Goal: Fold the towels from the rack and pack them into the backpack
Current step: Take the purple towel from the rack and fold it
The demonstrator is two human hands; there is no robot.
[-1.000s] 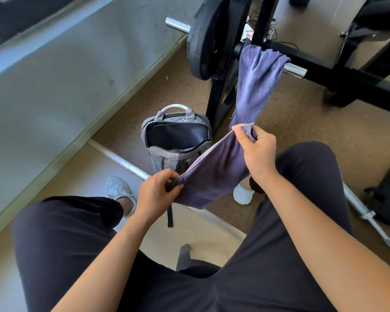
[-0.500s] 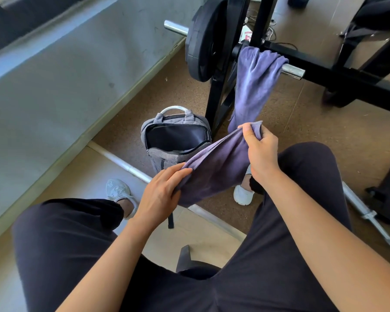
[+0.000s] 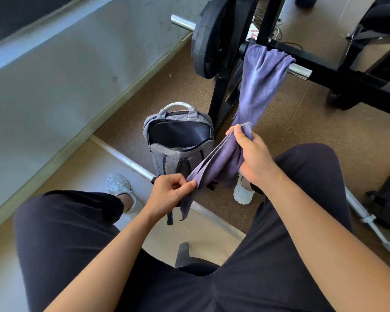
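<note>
A seated person is folding a purple towel [image 3: 218, 163] in the air near the open backpack [image 3: 180, 136]. The left hand [image 3: 170, 192], flat a moment ago, is now pinching its lower end; the right hand [image 3: 253, 154] is gripping the top. Folding seems half done.

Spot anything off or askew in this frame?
Only minor: the held towel is unevenly folded, one corner dangling below the left hand. The second towel hangs bunched on the rack's chrome peg. The backpack stands upright, open.
</note>
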